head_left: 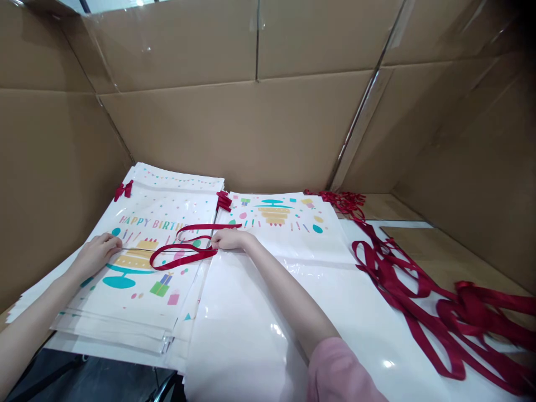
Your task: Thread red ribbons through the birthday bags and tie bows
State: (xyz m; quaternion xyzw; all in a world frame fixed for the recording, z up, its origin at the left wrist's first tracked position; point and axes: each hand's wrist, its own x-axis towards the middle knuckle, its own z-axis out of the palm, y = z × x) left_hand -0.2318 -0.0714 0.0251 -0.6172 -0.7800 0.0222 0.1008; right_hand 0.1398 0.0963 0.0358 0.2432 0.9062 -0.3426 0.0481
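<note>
Because the dark red, flat fabric ribbon [190, 259] is looped across the glossy white printed sheets [144, 304] near the table's left end, the right hand [229, 240] reaches over to meet it at the sheets' right edge. That hand is a closed fist, no visible gap, clamped on the ribbon; two loops stick out left over the cake print, probably gathered there to stop them sprawling. Left hand [98, 254] is low on the sheets' left side, fingertips drawn together, next to no opening; they meet the end of a thin dark line [136, 249] running straight to the right hand. Could be thread, could be an edge; can't tell, nor whether the left has a pinch on it. Palm placement looks like steadying. Small red fabric tabs [224, 201] poke out at the stack's upper corners, presumably fixed in the layers. Second glossy white sheet [251, 312] lies alongside, print upside down at its far edge. Loose red ribbon tangle [473, 312] fills the right end of the brown tabletop [404, 205], likely kept there for right-arm reach. Tall brown cardboard panels [234, 128] stand along the far edge, seemingly as a screen.
</note>
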